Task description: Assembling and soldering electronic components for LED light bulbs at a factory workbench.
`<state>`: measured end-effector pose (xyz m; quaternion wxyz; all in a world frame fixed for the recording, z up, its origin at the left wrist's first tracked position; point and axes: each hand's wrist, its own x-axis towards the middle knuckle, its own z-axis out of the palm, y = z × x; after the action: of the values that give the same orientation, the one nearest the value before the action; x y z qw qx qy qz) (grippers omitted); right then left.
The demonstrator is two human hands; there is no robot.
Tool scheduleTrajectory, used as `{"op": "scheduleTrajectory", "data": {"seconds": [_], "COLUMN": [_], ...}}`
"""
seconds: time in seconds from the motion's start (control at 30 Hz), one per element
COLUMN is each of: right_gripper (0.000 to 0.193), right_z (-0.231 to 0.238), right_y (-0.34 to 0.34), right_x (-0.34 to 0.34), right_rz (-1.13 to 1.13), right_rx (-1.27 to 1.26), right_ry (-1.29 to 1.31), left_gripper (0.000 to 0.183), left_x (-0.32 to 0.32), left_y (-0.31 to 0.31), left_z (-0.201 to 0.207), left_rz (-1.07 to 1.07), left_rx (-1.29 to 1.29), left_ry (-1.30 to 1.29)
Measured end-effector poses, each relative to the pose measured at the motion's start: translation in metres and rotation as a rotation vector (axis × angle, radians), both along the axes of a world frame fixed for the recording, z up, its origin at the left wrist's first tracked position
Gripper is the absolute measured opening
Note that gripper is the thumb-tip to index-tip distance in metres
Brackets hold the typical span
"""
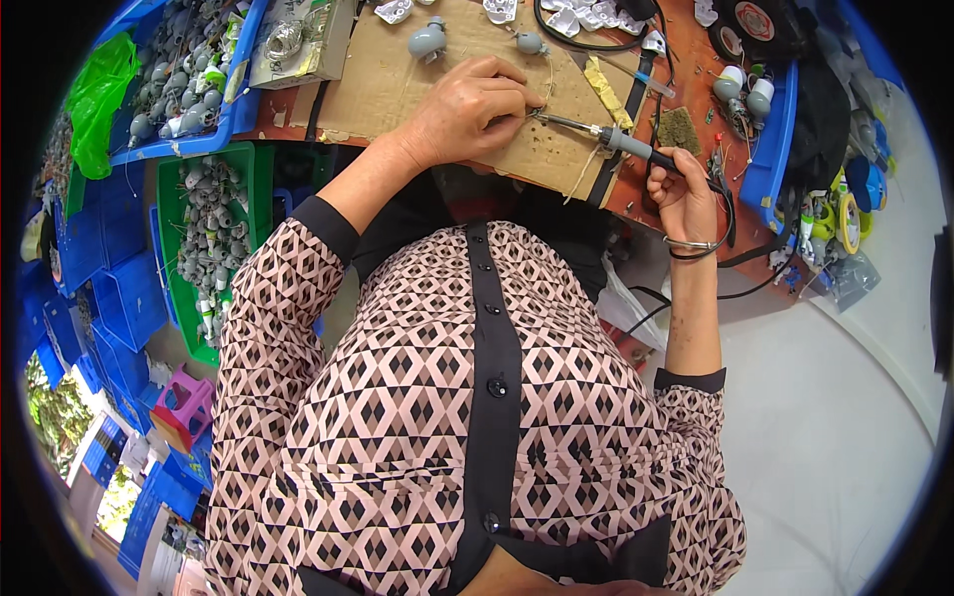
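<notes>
My right hand (686, 199) is closed round the handle end of a soldering iron (624, 142) with a grey grip and a black cord. The iron's thin metal tip points left and meets the fingertips of my left hand (465, 111). Those fingers are pinched together over the cardboard (383, 94); what they hold is too small and covered to make out. A thin pale wire runs up from near them towards a small grey rounded part (531, 43). Left of that lies a larger grey bulb-shaped part (427, 42).
Blue bins of grey parts (184, 84) and a green tray (243, 164) are at the left. White plastic pieces (586, 17) lie at the far edge. A yellow strip (607, 92), a brown sponge (680, 130) and a blue tray (773, 149) are on the right.
</notes>
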<state>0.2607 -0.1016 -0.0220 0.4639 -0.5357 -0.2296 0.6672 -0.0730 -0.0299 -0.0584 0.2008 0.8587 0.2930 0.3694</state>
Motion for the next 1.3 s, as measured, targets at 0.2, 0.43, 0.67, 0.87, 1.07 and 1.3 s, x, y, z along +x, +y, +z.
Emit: {"op": "scheduleTrajectory", "data": {"seconds": [0.2, 0.43, 0.67, 0.87, 1.07, 1.3], "right_gripper": [0.025, 0.025, 0.024, 0.024, 0.025, 0.026], "right_z": [0.0004, -0.0014, -0.0036, -0.0023, -0.0035, -0.0041], "right_y": [0.0005, 0.0010, 0.0037, 0.0026, 0.0026, -0.0024], "right_x": [-0.0016, -0.0031, -0.0061, -0.0030, -0.0032, -0.0048], "right_rz": [0.003, -0.026, -0.047, -0.057, -0.041, -0.031], "right_rx": [0.014, -0.002, -0.015, -0.030, -0.017, 0.038], "right_ry": [-0.006, -0.033, -0.027, -0.054, -0.032, -0.049], "left_gripper": [0.007, 0.007, 0.005, 0.004, 0.004, 0.009], "left_x": [-0.0016, -0.0003, -0.0014, -0.0002, -0.0016, -0.0014], "left_y": [-0.0001, -0.0009, 0.0002, 0.0007, 0.0018, 0.0015], "left_z": [0.0001, -0.0003, -0.0011, -0.0017, -0.0019, 0.0003], "left_rz": [0.001, 0.011, 0.010, 0.008, 0.002, 0.001], "left_rx": [-0.008, -0.018, -0.010, -0.015, -0.034, -0.022], "left_ry": [0.017, 0.011, 0.012, 0.013, 0.018, 0.029]}}
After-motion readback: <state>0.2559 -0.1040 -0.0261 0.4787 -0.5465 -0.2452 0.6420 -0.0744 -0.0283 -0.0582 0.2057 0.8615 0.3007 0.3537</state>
